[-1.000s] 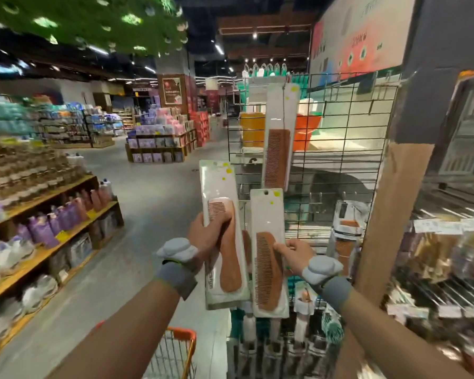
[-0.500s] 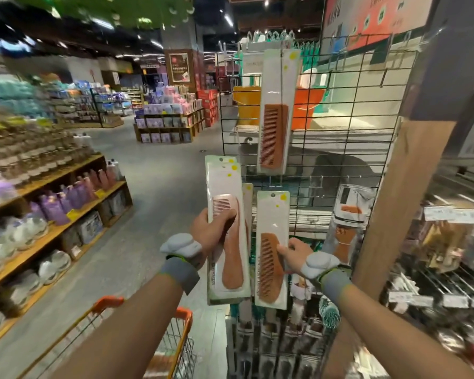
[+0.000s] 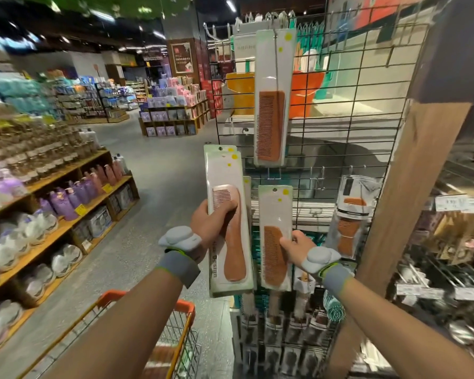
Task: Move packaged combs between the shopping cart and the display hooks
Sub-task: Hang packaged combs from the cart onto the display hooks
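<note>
Two packs hang on the wire grid (image 3: 362, 86): a long comb pack (image 3: 272, 97) high up and a bagged comb (image 3: 350, 214) lower right. I judge the transfer partway. My left hand (image 3: 210, 227) curls round a handled-comb pack (image 3: 226, 203), thumb across its front, upright beside the grid, above the shopping cart (image 3: 188, 307). My right hand (image 3: 296, 248) pinches the side of a flat-comb pack (image 3: 274, 214) against the grid; whether it sits on a hook I cannot tell.

Both forearms reaching forward and up, left hand (image 3: 210, 224) curled round handled comb pack (image 3: 225, 170), right hand (image 3: 296, 248) pinching small comb pack (image 3: 274, 212)
</note>
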Demonstrator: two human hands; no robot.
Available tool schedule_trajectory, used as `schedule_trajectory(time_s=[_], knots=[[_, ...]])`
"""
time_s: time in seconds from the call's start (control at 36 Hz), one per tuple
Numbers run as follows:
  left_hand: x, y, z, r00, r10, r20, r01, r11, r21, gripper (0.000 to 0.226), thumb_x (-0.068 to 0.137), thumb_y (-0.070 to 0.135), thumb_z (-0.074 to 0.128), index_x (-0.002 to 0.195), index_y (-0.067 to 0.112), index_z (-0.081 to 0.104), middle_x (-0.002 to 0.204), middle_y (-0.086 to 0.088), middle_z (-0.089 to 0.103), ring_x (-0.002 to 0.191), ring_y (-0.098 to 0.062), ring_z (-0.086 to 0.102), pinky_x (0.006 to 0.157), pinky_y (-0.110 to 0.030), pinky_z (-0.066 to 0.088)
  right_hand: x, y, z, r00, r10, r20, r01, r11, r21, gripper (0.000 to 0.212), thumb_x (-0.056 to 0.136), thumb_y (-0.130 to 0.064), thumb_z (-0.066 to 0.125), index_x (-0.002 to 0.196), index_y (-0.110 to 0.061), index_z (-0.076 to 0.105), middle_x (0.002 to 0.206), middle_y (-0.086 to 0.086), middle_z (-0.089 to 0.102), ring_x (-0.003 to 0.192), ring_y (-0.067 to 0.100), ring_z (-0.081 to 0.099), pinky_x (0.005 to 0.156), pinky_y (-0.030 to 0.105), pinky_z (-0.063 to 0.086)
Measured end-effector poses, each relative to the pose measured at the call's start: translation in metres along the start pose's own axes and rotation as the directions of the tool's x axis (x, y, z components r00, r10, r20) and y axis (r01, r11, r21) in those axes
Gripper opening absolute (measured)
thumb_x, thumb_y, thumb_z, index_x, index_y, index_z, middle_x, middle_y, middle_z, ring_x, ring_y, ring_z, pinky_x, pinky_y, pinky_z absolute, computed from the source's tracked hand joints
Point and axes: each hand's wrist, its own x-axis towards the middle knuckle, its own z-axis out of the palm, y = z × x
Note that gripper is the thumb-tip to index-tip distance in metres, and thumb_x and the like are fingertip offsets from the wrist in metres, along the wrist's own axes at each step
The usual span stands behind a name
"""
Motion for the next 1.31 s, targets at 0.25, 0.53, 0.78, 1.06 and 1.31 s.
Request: schedule_trajectory(time_s=[0.25, 0.53, 0.78, 1.06, 1.31], knots=[[-0.001, 0.007, 0.008, 1.000, 0.009, 0.024, -0.009, 1.000, -0.007, 0.015, 0.086, 0.033, 0.068, 0.098, 0.027, 0.060, 0.106, -0.005, 0.069, 0.098, -0.023, 0.066, 0.090, -0.040, 0.054, 0.003, -0.001, 0.002, 1.000, -0.002, 0.017, 0.001, 1.000, 0.005, 0.031, 0.097, -0.032, 0.045, 0.116, -0.007, 0.049, 0.105, 0.019, 0.064, 0.093, 0.034, 0.063, 0.085, 0.042, 0.052], [0.001, 0.013, 0.011, 1.000, 0.013, 0.011, -0.013, 1.000, -0.015, 0.029, 0.084, 0.036, 0.069, 0.108, 0.024, 0.060, 0.107, -0.003, 0.069, 0.098, -0.022, 0.066, 0.092, -0.042, 0.054, 0.004, 0.011, -0.001, 1.000, -0.010, -0.011, 0.010, 1.000, 0.010, 0.021, 0.097, -0.033, 0.046, 0.097, -0.011, 0.047, 0.080, 0.011, 0.058, 0.076, 0.028, 0.059, 0.078, 0.044, 0.054], [-0.003, 0.010, 0.015, 1.000, 0.030, 0.000, -0.030, 1.000, 0.002, 0.025, 0.087, 0.038, 0.067, 0.106, 0.026, 0.056, 0.108, -0.002, 0.066, 0.096, -0.019, 0.064, 0.080, -0.031, 0.052, 0.029, 0.016, -0.011, 1.000, 0.012, 0.015, -0.011, 0.997, -0.074, 0.044, 0.093, -0.041, 0.047, 0.099, 0.002, 0.055, 0.090, 0.023, 0.065, 0.081, 0.040, 0.064, 0.082, 0.052, 0.053], [-0.009, 0.005, 0.018, 0.999, 0.014, 0.030, -0.014, 1.000, -0.015, 0.031, 0.088, 0.036, 0.066, 0.115, 0.022, 0.056, 0.100, 0.003, 0.066, 0.088, -0.012, 0.065, 0.064, -0.022, 0.051, 0.059, -0.018, -0.017, 0.998, 0.036, 0.046, -0.033, 0.997, -0.071, 0.020, 0.097, -0.027, 0.047, 0.089, -0.009, 0.048, 0.100, 0.013, 0.053, 0.091, 0.022, 0.048, 0.092, 0.039, 0.046], [-0.008, 0.000, 0.016, 0.993, -0.061, 0.100, 0.064, 0.998, -0.028, 0.030, 0.088, 0.035, 0.065, 0.113, 0.019, 0.060, 0.100, -0.002, 0.070, 0.088, -0.017, 0.068, 0.070, -0.027, 0.055, 0.079, -0.020, -0.020, 0.996, 0.087, 0.009, -0.084, 0.984, -0.160, 0.061, 0.097, -0.049, 0.037, 0.132, 0.000, 0.049, 0.136, 0.017, 0.051, 0.125, 0.033, 0.048, 0.106, 0.037, 0.036]])
